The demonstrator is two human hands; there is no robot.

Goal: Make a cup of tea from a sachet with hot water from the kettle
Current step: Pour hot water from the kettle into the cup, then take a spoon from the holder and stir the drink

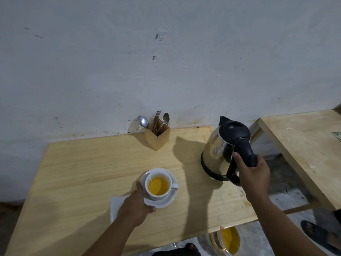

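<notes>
A white cup (158, 185) full of yellow tea stands on a white saucer (170, 199) near the middle of the wooden table (88, 163). My left hand (135, 206) grips the saucer's left rim. A steel kettle (219, 154) with a black lid and handle stands upright at the table's right side. My right hand (253, 175) is wrapped around the kettle's black handle. No sachet is visible.
A white napkin (115, 205) lies under my left hand. A wooden holder (157, 134) with spoons and forks stands by the wall. A second wooden table (302, 150) is on the right. A metal vessel with yellow liquid (229, 240) sits on the floor below.
</notes>
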